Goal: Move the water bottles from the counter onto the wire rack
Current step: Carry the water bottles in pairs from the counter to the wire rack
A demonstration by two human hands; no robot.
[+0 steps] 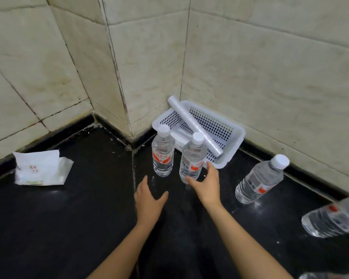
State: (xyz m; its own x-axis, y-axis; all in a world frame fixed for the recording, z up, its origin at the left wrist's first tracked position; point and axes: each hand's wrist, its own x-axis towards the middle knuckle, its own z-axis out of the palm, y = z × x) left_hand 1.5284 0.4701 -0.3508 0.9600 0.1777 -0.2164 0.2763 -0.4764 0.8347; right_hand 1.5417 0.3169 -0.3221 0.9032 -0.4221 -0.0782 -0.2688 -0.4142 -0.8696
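Note:
Several clear water bottles with white caps and red labels stand on the black counter [69,228]. One bottle [163,156] is near the wall corner, and a second bottle [191,156] stands right beside it. My right hand [207,185] wraps the lower part of the second bottle, thumb on its left and fingers on its right. My left hand [149,200] hovers open just in front of the first bottle without touching it. A third bottle [260,180] and a fourth bottle [334,220] are further right. No wire rack is in view.
A white perforated plastic basket [233,135] sits in the corner behind the bottles, holding a roll of clear film [193,125]. A white tissue pack [40,168] lies at the left by the wall. Tiled walls close off the back and the right side.

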